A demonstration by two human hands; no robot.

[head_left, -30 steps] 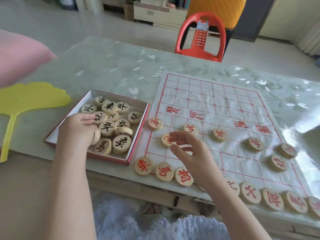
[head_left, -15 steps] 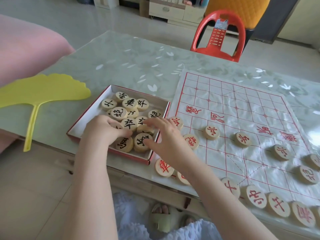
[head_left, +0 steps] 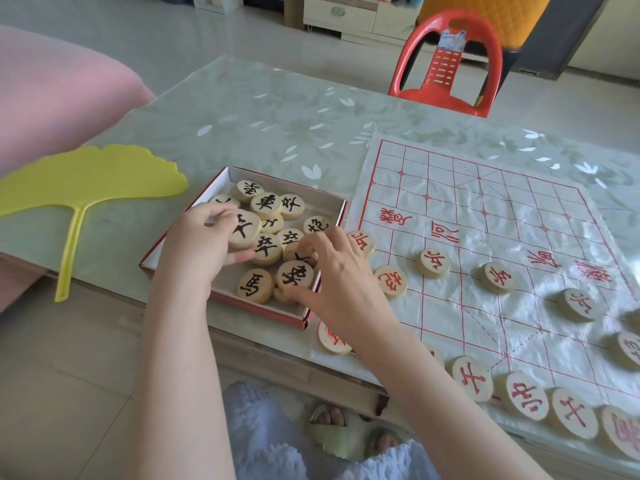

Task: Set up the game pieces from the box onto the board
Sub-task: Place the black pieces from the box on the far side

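Both hands are in the red box [head_left: 221, 299], which stands on the worktop [head_left: 277, 109] just left of the thin board sheet [head_left: 485, 216]. The left hand [head_left: 197, 247] has its grip closed on one wooden disc with a black sign [head_left: 244, 228]; the thumb is under the disc's near edge and the fingers over its far edge, so the disc is tilted up from the pile. The right hand [head_left: 341, 278] is spread and half open over the black discs [head_left: 266, 249] at the near right corner of the box; its fingertips touch them, but I cannot tell if it already has one. The red discs [head_left: 429, 263] lie to the right of this hand, on the board, and a row of them lies along the near edge. The discs look like stiff, light wood with smooth faces, so I judge they may slip when taken flat. It seems better to take each one by its round rim, between thumb and fingers. The sheet looks soft and wrinkled, so a disc put down carelessly may shift it.
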